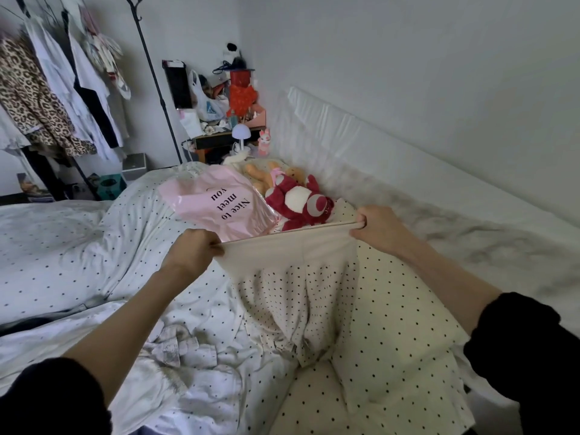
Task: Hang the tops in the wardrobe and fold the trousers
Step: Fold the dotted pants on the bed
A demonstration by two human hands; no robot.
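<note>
I hold up a cream garment with small dark dots (298,296) by its plain cream waistband, stretched flat over the bed. My left hand (193,251) grips the band's left end. My right hand (375,226) grips the right end. The gathered dotted fabric hangs down from the band onto the bed. A crumpled pale printed garment (175,353) lies on the duvet below my left forearm. Tops hang on a black clothes rail (150,73) at the far left, among them a leopard-print one (34,98) and white shirts (59,76).
A white dotted duvet (62,246) covers the bed, and a cream dotted pillow (395,324) lies on the right. A pink bag (219,205) and red plush bear (298,199) sit beyond my hands. A cluttered bedside table (226,136) stands by the wall.
</note>
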